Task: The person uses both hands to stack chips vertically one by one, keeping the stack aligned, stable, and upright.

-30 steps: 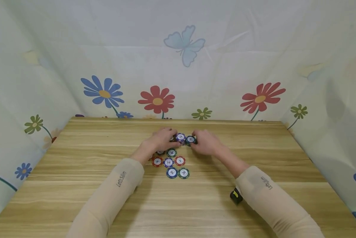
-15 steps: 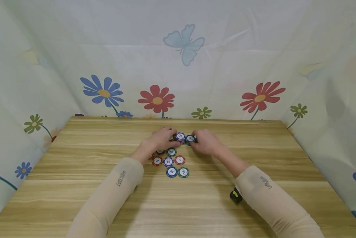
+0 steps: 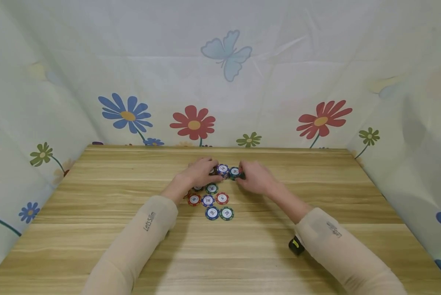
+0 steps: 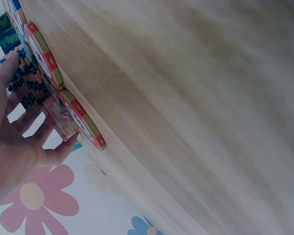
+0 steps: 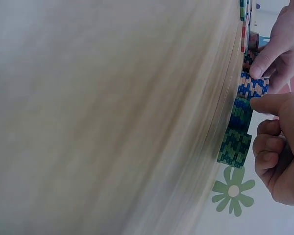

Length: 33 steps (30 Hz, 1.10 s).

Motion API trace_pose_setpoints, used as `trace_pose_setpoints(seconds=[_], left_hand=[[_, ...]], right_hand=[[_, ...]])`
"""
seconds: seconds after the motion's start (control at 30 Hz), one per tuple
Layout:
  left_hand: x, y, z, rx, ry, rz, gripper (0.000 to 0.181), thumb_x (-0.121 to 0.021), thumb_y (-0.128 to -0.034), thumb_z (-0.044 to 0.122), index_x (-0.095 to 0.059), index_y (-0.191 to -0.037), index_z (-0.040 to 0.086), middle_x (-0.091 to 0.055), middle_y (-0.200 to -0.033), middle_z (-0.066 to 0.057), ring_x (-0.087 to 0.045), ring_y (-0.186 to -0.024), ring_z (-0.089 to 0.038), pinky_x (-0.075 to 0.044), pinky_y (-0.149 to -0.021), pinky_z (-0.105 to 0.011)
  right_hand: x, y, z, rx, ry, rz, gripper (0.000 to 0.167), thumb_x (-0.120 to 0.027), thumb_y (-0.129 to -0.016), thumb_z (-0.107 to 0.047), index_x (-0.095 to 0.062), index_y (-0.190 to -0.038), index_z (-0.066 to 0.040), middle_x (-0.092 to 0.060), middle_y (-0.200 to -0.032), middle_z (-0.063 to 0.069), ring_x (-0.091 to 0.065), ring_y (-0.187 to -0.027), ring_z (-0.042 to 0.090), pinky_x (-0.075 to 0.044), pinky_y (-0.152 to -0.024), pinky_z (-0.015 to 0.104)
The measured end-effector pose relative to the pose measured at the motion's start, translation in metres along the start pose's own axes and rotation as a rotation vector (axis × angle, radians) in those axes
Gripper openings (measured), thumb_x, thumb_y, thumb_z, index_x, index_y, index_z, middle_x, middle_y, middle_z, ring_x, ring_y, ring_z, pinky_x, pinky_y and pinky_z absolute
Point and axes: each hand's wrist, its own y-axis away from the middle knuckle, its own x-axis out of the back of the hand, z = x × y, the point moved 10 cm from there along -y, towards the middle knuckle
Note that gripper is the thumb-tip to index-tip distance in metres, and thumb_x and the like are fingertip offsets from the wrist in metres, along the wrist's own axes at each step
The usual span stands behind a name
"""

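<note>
A row of chip stacks, among them a blue one [image 3: 222, 169] and a dark green one [image 3: 234, 172], stands near the table's back. My left hand [image 3: 198, 173] curls round the row's left part, thumb in front; in the left wrist view the left hand [image 4: 12, 137] has its fingers spread along the stacks [image 4: 32, 85]. At the right end, my right hand [image 3: 258, 177] has thumb and forefinger at the green chips. The right wrist view shows the right hand [image 5: 284, 147] with its thumb against the row, lower fingers curled beside a green stack [image 5: 235, 148].
Several loose chips lie flat in front of the row, including a red one [image 3: 222, 198], a blue one [image 3: 212, 213] and a green one [image 3: 227, 213]. A black object with a yellow mark [image 3: 296, 245] is by the right sleeve. Behind the table [image 3: 132, 246] hangs a flowered curtain [image 3: 272, 82].
The right hand and forearm have turned slightly, and the black object by that sleeve has shifted a little right and down. The left hand stays round the stacks.
</note>
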Motion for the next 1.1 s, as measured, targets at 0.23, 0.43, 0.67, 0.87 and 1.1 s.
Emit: trace_pose_setpoints(seconds=[0.23,0.43,0.67,0.87,1.1], left_hand=[[0.001,0.0,-0.001,0.008,0.042,-0.004,0.062,-0.066,-0.0988,0.049,-0.052,-0.147,0.013,-0.052,-0.146,-0.012,-0.048,-0.132,-0.031,-0.036,-0.109,-0.062],[0.001,0.0,-0.002,0.015,0.089,-0.005,0.061,-0.064,-0.0979,0.055,-0.05,-0.145,0.019,-0.052,-0.145,-0.011,-0.048,-0.131,-0.031,-0.035,-0.108,-0.063],[0.002,-0.002,0.0,-0.003,0.107,-0.002,0.057,-0.06,-0.0994,0.056,-0.051,-0.143,0.021,-0.053,-0.143,-0.011,-0.048,-0.13,-0.031,-0.036,-0.106,-0.065],[0.0,-0.003,-0.001,-0.007,0.106,-0.002,0.056,-0.06,-0.1001,0.055,-0.051,-0.143,0.021,-0.053,-0.143,-0.012,-0.048,-0.131,-0.032,-0.036,-0.106,-0.066],[0.001,-0.003,0.0,-0.01,0.109,0.005,0.054,-0.061,-0.1002,0.054,-0.052,-0.142,0.02,-0.054,-0.142,-0.012,-0.05,-0.129,-0.031,-0.038,-0.105,-0.064]], right_hand=[[-0.006,0.011,-0.01,0.055,0.057,-0.085,0.031,-0.079,-0.091,-0.026,-0.056,-0.073,-0.016,-0.056,-0.064,-0.006,-0.052,-0.057,0.012,-0.043,-0.054,0.029],[-0.012,0.021,-0.022,0.086,0.057,-0.172,0.037,-0.079,-0.092,-0.033,-0.055,-0.068,-0.019,-0.053,-0.06,-0.007,-0.05,-0.054,0.011,-0.04,-0.051,0.029],[-0.026,0.034,-0.039,0.124,0.059,-0.271,0.043,-0.073,-0.094,-0.051,-0.056,-0.068,-0.021,-0.05,-0.057,-0.01,-0.046,-0.05,0.006,-0.037,-0.051,0.026],[-0.03,0.04,-0.05,0.171,0.077,-0.286,0.045,-0.074,-0.09,-0.056,-0.056,-0.067,-0.022,-0.052,-0.059,-0.012,-0.046,-0.051,0.005,-0.038,-0.051,0.026],[-0.029,0.043,-0.045,0.158,0.019,-0.296,0.045,-0.079,-0.088,-0.051,-0.054,-0.066,-0.02,-0.048,-0.057,-0.011,-0.043,-0.051,0.005,-0.034,-0.052,0.025]])
